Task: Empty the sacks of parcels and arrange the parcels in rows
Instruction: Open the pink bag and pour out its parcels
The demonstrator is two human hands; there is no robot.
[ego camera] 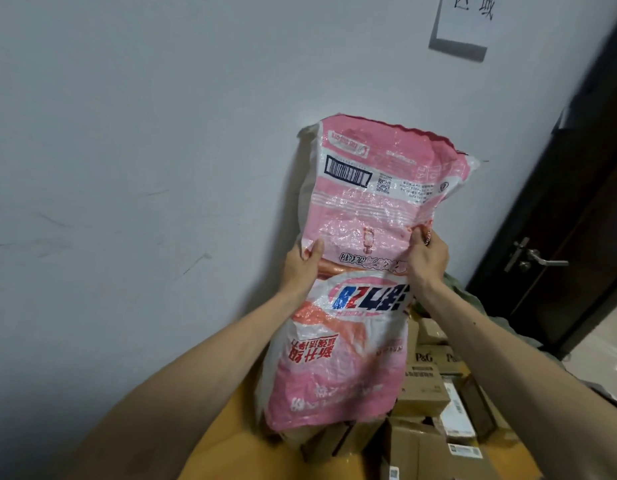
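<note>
Fingers of left hand (302, 261) and right hand (426, 254) grip the upturned pink sack (362, 271) edges above cardboard parcels (425, 393).

Person, seen from a head-worn camera: two forearms, both bare from the lower frame edge to the wrist; no sleeve, cuff, watch, band or glove visible on either; left hand (302, 265) bare, thumb and part of the back showing, fingers hidden; right hand (427, 254) bare, knuckles and fingers showing, nails short and unpainted; no rings seen; upper arms, torso and clothing out of frame.
</note>
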